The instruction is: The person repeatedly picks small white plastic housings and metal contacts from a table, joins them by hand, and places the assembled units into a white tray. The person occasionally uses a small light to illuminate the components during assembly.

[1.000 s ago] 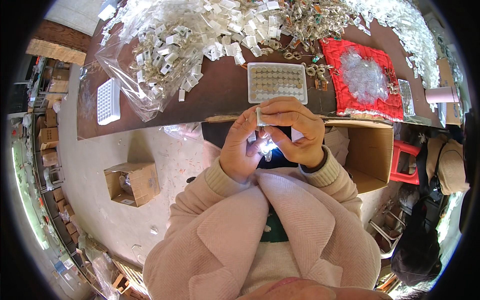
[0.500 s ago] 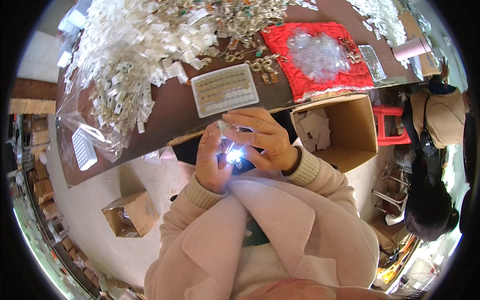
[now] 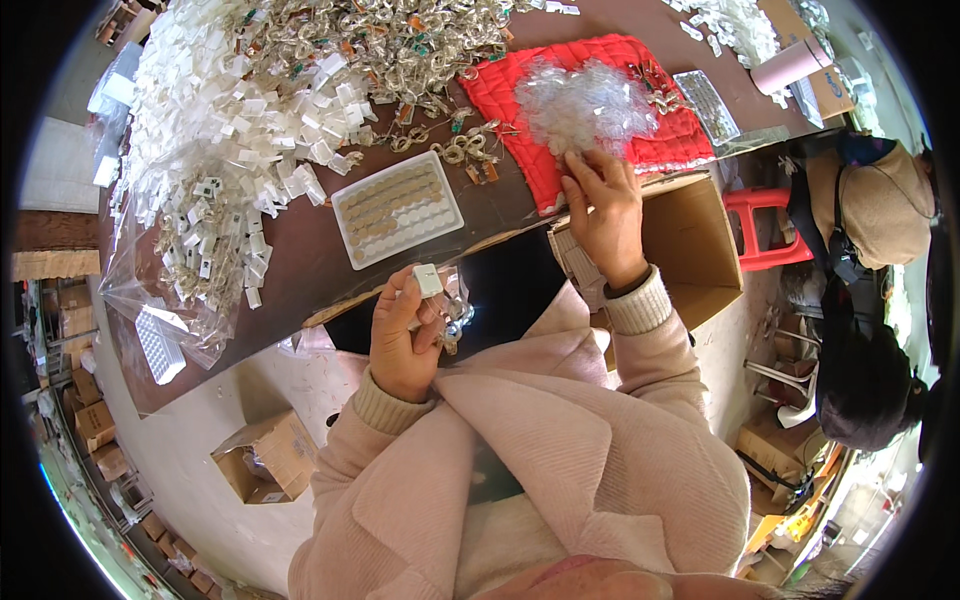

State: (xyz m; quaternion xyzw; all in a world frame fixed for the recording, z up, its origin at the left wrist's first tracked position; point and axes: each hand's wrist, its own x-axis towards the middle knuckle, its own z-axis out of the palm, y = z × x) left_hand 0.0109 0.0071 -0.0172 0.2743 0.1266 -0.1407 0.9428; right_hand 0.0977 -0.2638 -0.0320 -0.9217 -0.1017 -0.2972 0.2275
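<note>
1. Left hand [image 3: 402, 335]: thumb and fingers clamped on a small white square plastic case [image 3: 428, 281], held in front of the table edge, below the coin-cell tray.
2. Shiny clear-and-silver dangling part [image 3: 456, 318] hangs just beside the left fingers, below the case; fine detail too small to read.
3. Right hand [image 3: 608, 215]: reached out over the table edge, fingers bent, fingertips at the near edge of a loose pile of clear thin plastic pieces [image 3: 583, 100]. Can't tell whether they're pinched on a piece or only touching.
4. Pile sits on a red quilted cloth [image 3: 495, 95], on the dark brown tabletop [image 3: 495, 207].
5. White rectangular plastic tray of round tan discs [image 3: 408, 240] lies left of the cloth, apart from it.
6. Behind the tray: tangled heap of silvery wired parts [image 3: 400, 45]. Farther left: big heap of white plastic cases [image 3: 225, 110].
7. Open brown cardboard box [image 3: 700, 235] stands below the right forearm's side of the table.
</note>
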